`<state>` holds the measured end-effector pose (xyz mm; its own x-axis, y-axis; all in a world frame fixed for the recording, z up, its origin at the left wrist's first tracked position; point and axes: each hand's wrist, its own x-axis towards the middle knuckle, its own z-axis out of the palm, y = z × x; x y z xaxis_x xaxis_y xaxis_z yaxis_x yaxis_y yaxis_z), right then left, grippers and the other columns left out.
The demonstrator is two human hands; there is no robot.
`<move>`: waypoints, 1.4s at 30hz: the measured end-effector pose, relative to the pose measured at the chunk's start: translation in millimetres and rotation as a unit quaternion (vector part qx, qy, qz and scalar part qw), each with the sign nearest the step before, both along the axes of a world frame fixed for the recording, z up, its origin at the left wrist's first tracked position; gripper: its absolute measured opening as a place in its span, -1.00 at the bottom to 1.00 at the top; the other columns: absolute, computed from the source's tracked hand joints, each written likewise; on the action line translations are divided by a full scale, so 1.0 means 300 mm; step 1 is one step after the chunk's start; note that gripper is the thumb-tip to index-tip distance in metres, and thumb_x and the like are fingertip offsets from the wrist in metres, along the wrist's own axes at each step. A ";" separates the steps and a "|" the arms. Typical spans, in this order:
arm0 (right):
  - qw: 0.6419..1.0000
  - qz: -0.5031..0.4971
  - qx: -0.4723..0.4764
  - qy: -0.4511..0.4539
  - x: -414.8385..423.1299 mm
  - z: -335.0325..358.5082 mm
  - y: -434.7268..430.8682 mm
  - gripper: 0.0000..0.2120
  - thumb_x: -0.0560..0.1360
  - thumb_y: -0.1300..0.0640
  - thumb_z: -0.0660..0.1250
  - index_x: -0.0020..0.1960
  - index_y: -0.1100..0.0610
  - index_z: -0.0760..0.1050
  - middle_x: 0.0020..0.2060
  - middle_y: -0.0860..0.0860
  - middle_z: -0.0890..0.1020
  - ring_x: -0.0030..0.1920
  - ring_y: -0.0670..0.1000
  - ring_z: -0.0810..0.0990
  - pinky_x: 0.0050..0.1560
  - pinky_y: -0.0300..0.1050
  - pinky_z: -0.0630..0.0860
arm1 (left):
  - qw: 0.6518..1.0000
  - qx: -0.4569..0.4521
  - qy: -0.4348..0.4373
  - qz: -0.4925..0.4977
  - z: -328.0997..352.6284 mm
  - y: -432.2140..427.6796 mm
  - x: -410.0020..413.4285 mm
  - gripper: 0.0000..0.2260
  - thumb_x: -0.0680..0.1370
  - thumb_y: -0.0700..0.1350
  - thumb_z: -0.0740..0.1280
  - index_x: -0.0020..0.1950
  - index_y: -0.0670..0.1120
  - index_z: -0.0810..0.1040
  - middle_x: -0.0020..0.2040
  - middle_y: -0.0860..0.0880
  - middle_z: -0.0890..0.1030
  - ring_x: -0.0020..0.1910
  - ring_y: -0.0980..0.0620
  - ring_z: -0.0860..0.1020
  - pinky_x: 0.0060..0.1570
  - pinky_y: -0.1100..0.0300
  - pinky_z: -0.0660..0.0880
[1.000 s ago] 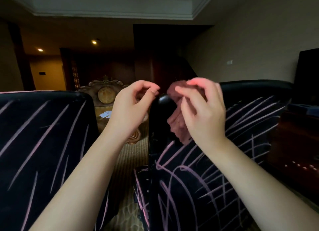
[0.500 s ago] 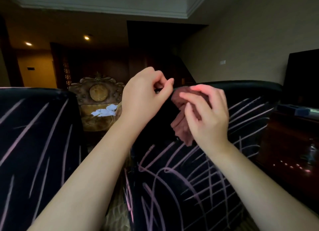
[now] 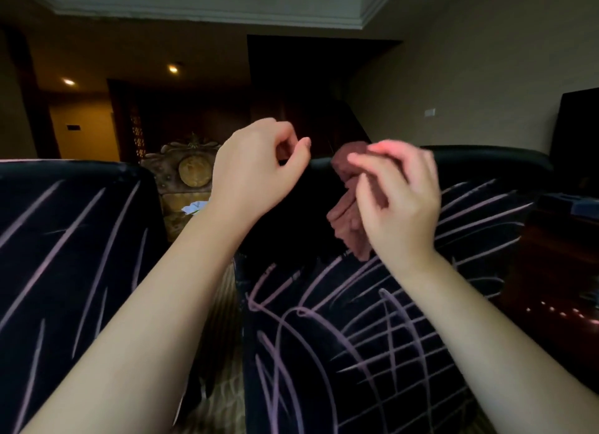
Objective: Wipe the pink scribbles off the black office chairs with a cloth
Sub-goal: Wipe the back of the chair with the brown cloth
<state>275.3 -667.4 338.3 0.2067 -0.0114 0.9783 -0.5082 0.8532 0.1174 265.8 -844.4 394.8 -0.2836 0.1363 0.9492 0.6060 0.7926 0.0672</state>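
Observation:
Two black office chairs stand side by side with pink scribbles across their backs. The left chair (image 3: 64, 255) fills the left edge; the right chair (image 3: 372, 336) is in front of me. My right hand (image 3: 402, 200) grips a bunched reddish-brown cloth (image 3: 346, 216) near the top edge of the right chair's back, and the cloth hangs down below the fingers. My left hand (image 3: 256, 177) hovers just left of the cloth with fingers curled and thumb out, holding nothing that I can see. A dark gap separates it from the cloth.
An ornate gold chair (image 3: 191, 174) with white paper (image 3: 194, 206) on it stands behind the gap between the chairs. A dark wooden cabinet (image 3: 557, 271) and a black screen (image 3: 577, 135) are at the right. Patterned carpet (image 3: 223, 320) shows between the chairs.
My left hand was close against the cloth half a second ago and has drawn a little left, away from it. The right hand keeps the cloth at the chair top.

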 end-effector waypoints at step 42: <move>0.992 -0.016 0.038 -0.121 -0.003 -0.115 -0.010 -0.83 0.45 0.35 0.36 0.01 0.23 0.65 -0.05 0.16 0.58 -0.04 0.14 0.51 0.05 -0.08 0.46 | 0.998 0.054 -0.028 -0.013 0.003 -0.003 -0.051 -0.74 0.50 0.08 0.30 -0.35 0.04 0.37 -0.39 0.14 0.41 -0.34 0.15 0.39 -0.37 0.36 0.22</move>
